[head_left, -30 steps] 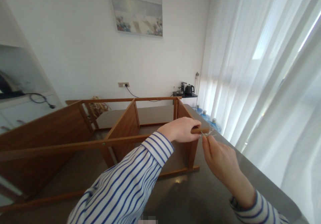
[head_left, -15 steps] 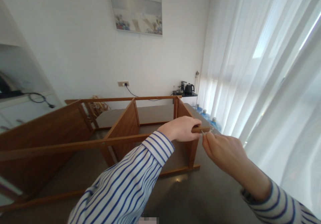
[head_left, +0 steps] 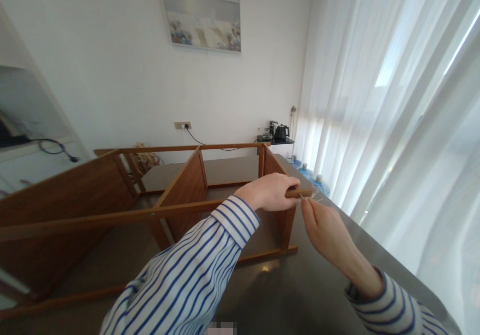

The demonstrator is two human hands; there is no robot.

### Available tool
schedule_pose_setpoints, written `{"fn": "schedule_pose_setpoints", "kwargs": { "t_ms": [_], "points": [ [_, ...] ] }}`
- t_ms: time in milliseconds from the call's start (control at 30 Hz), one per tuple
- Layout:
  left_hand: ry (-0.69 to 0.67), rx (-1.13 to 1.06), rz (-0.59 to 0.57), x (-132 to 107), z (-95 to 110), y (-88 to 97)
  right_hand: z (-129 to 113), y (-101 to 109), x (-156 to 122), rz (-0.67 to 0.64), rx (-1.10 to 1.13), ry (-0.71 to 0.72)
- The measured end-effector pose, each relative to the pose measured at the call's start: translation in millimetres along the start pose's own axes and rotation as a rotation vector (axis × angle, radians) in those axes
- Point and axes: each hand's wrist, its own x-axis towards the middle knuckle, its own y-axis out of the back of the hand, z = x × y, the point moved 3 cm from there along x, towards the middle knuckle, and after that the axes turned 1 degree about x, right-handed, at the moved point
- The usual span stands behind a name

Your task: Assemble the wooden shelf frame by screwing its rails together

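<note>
A brown wooden shelf unit [head_left: 187,207] lies on its side on the dark table. My left hand [head_left: 272,191] is wrapped round the near upper rail, close to its right end, and the bare rail end [head_left: 305,193] sticks out past the fingers. Just below that end is my right hand [head_left: 326,230], its thumb and fingers pinched together. Thin pale slivers show at its fingertips against the rail end; they are too small for me to name. The left fingertips are partly hidden behind the rail.
The grey-brown table [head_left: 277,295] extends under the shelf unit. Beyond its right edge stand blue water bottles [head_left: 318,184] and a white curtain [head_left: 375,100]. At the back, a black kettle [head_left: 282,132] sits on a small stand. A cord runs from the wall socket [head_left: 182,125].
My right hand has turned at the wrist, and its forearm has shifted left and down while the fingertips stay by the rail end. The left hand keeps its hold.
</note>
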Motion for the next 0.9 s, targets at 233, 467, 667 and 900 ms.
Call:
{"fn": "schedule_pose_setpoints", "kwargs": {
  "t_ms": [233,467,667,900],
  "points": [
    [-0.018,-0.007,0.021,1.4,-2.9,-2.4,0.0,-4.1,-1.9,0.029,0.011,-0.052],
    [0.002,-0.013,0.001,1.5,-3.7,-2.3,-6.2,12.5,-1.0,0.135,-0.266,-0.008],
    [0.027,-0.017,0.002,-0.8,-0.9,0.1,-9.5,14.3,-1.0,0.139,-0.203,0.156],
    [0.029,-0.011,0.002,-2.0,0.1,1.4,-4.3,23.3,-1.1,0.046,-0.162,0.173]
  ]
}}
